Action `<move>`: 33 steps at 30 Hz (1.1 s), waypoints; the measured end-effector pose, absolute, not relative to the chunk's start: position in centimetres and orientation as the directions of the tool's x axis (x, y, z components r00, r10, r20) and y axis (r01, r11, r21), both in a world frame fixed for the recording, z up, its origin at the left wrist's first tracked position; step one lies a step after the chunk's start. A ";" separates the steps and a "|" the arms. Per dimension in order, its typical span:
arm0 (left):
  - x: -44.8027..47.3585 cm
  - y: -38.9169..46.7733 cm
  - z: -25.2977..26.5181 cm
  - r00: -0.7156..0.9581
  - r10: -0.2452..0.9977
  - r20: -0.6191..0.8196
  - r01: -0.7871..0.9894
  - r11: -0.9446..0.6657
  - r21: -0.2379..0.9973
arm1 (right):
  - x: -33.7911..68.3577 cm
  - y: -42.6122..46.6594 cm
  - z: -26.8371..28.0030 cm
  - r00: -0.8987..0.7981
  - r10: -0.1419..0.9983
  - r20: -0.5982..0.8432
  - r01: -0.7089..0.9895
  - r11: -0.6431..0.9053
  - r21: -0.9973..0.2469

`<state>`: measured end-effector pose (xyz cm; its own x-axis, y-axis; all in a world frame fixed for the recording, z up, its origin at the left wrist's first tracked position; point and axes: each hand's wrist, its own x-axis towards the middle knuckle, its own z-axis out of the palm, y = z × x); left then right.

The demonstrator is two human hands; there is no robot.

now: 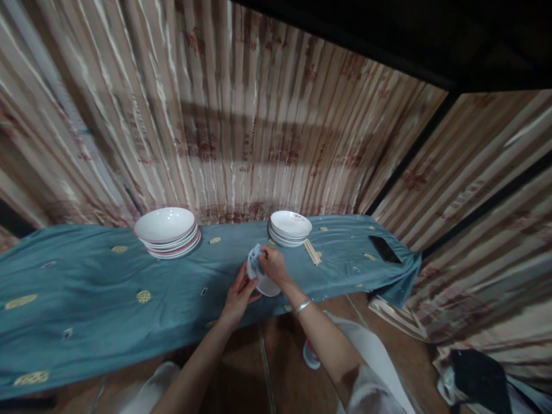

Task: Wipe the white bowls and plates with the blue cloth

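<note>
A small white bowl (268, 287) is held tilted above the front part of the table. My left hand (241, 292) grips its left side, with the thumb over the rim. Inside the bowl's upper edge, my right hand (272, 264) is closed on a light blue cloth (255, 253), pressing it against the bowl. Just beyond my right hand stands a stack of white bowls (291, 225), the top one with a red floral print. Several pale chopsticks (312, 253) lie beside that stack.
A teal cloth with yellow motifs covers the long table (172, 299). Larger pink-rimmed bowls and plates (168, 233) are stacked at the left. A black phone (384, 249) lies near the right end. Behind hangs a pleated curtain (259, 144); a dark bag (480, 379) sits lower right.
</note>
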<state>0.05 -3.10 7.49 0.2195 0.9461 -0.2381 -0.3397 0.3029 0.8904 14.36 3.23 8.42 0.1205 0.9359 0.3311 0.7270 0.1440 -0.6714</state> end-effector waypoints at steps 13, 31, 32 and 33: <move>0.3 -3.1 7.6 0.214 0.940 -0.267 -0.345 0.328 0.879 | 16.8 -1.3 7.0 -0.120 0.970 0.213 0.923 0.188 -0.337; 0.1 -3.2 7.6 0.216 0.943 -0.253 -0.347 0.316 0.883 | 14.9 -2.9 7.2 -0.092 0.992 0.088 0.323 0.113 -0.940; 0.1 -3.2 7.6 0.217 0.943 -0.253 -0.346 0.317 0.883 | 14.6 -2.5 7.1 -0.063 0.994 0.084 0.275 0.098 -0.956; 0.1 -3.3 7.6 0.219 0.942 -0.254 -0.343 0.318 0.884 | 14.3 -2.0 7.1 -0.035 0.996 0.083 0.245 0.089 -0.965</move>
<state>0.10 -3.27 7.58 0.2190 0.9420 -0.2542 -0.3431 0.3182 0.8837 14.25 -2.03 7.11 -0.0349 0.9960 0.0827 0.2449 0.0887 -0.9655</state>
